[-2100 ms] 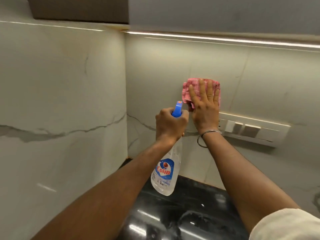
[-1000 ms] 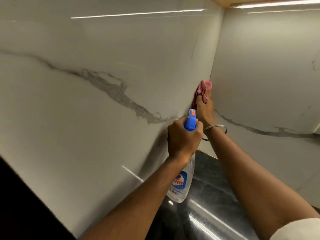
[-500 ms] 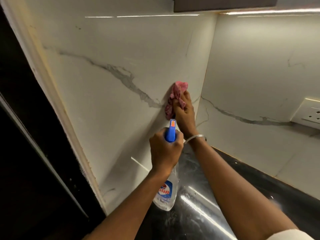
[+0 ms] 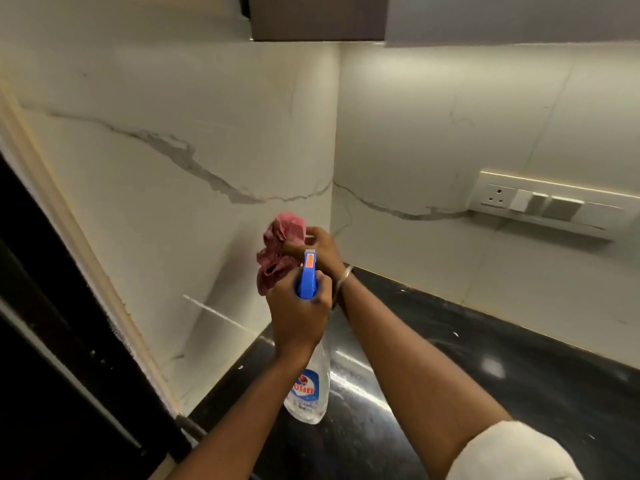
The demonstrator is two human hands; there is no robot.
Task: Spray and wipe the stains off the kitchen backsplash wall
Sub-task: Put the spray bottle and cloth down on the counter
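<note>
stage: wiping, likely midway | left hand fingers wrapped round spray bottle above table | right hand clutches bunched cloth beside wall, near corner | no stains discernible; remainder unclear

**Fixtures around a kitchen corner**

A polished black countertop fills the lower right, its glossy face showing streaks of reflected light and pale specks. A long white switch panel is set in the backsplash wall at right, above the countertop. A three-pin socket occupies its left end and rocker switches the rest. A dark brown overhead cabinet hangs above the corner, adjoined at right by a grey cabinet. A beige edge strip borders the left wall, with a dark surface beyond.
</note>
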